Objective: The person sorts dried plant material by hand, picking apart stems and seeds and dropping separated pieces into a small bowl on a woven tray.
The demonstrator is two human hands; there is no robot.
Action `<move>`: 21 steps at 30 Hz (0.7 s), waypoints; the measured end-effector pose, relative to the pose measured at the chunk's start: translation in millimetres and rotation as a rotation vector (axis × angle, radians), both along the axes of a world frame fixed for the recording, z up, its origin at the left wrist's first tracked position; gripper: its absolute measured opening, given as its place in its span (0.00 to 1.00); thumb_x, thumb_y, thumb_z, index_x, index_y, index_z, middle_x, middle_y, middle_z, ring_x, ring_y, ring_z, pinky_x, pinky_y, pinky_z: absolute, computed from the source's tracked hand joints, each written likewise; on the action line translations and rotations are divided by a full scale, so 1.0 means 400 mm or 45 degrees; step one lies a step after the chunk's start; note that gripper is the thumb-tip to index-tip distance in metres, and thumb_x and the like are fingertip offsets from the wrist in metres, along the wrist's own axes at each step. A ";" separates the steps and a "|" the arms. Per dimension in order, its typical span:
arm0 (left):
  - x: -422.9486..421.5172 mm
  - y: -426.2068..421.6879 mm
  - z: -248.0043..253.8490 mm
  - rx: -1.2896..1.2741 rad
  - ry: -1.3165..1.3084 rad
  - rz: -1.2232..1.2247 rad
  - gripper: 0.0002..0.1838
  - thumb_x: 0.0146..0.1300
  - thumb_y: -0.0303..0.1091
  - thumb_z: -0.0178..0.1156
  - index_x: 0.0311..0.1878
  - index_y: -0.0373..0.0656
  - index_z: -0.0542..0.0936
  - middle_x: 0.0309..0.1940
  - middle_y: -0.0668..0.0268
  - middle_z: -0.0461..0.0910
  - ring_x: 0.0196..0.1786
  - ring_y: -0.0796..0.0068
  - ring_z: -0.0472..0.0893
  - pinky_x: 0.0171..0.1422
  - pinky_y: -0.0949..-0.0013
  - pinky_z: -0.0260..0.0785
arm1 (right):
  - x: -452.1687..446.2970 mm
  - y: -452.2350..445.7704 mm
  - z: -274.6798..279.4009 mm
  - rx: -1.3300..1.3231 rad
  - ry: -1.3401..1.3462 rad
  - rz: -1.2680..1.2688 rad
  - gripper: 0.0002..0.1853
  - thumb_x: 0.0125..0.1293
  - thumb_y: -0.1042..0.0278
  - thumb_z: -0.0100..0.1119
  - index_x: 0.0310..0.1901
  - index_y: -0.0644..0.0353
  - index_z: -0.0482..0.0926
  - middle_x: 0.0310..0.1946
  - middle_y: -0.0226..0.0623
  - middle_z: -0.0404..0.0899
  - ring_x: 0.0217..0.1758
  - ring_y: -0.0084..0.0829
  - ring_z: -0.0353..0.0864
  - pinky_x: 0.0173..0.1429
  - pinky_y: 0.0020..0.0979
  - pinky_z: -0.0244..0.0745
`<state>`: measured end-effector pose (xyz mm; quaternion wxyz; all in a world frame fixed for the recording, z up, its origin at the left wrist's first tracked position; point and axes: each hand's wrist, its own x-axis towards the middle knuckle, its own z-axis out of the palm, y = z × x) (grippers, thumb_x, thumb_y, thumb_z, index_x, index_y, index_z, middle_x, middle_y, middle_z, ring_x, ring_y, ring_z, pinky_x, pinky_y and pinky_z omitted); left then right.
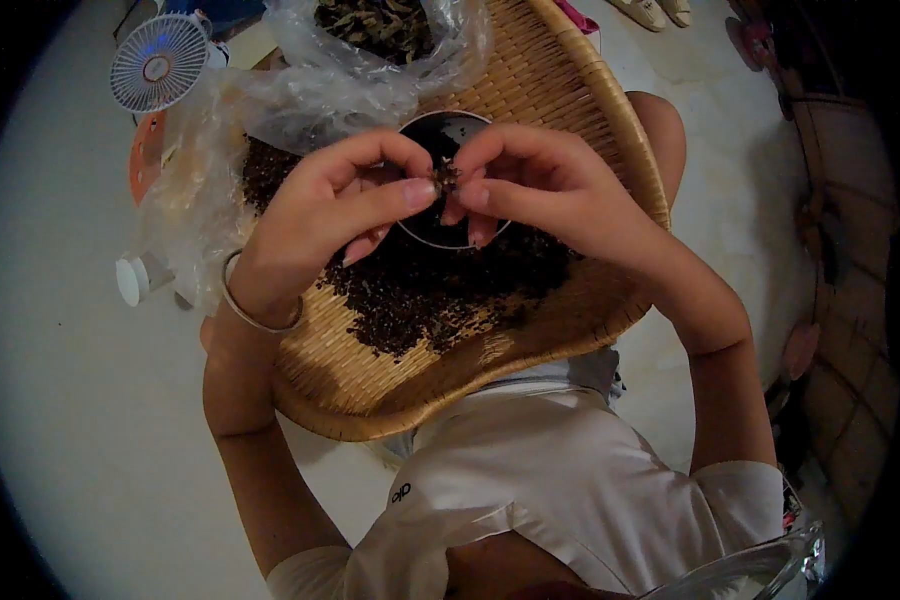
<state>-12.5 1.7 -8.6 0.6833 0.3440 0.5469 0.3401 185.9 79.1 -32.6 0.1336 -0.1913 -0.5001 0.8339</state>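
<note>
Both hands meet over a round bowl [432, 240] with a pale rim and dark contents. Between the fingertips is a small, dry brown plant piece [447, 178], too small to name closely. My left hand [355, 190] pinches it from the left with thumb and forefinger, other fingers curled. From the right, my right hand [535, 180] pinches the same piece. The bowl stands in a woven bamboo tray [320, 375] across my lap. Dark, crumbly dried bits [415, 310] lie spread around the bowl's near side.
At the tray's far side sits a clear plastic bag [315, 105] with dried greenish-brown leaves or pods [380, 28] in its opening. A small white fan [157, 62] stands at the upper left. A white-capped container [142, 278] lies on the pale floor [90, 400].
</note>
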 end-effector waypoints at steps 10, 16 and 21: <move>0.005 -0.005 -0.006 0.093 0.022 -0.003 0.09 0.57 0.35 0.60 0.39 0.42 0.74 0.17 0.79 0.68 0.16 0.93 0.62 0.17 0.86 0.49 | 0.004 -0.002 -0.003 0.113 0.023 -0.027 0.07 0.62 0.70 0.52 0.40 0.63 0.73 0.32 0.30 0.75 0.35 0.19 0.75 0.41 0.22 0.72; 0.005 -0.005 0.004 0.077 0.027 -0.015 0.09 0.57 0.35 0.59 0.38 0.42 0.74 0.17 0.79 0.68 0.16 0.94 0.62 0.17 0.86 0.49 | -0.001 0.001 0.000 0.268 0.004 -0.096 0.10 0.61 0.73 0.52 0.44 0.64 0.73 0.37 0.29 0.73 0.42 0.19 0.73 0.47 0.21 0.69; -0.001 -0.003 0.002 0.022 0.027 -0.086 0.09 0.57 0.35 0.59 0.38 0.42 0.74 0.18 0.78 0.67 0.17 0.93 0.62 0.18 0.86 0.49 | 0.001 0.001 0.006 0.236 -0.003 -0.101 0.09 0.62 0.70 0.53 0.42 0.63 0.74 0.35 0.29 0.75 0.41 0.17 0.73 0.48 0.22 0.69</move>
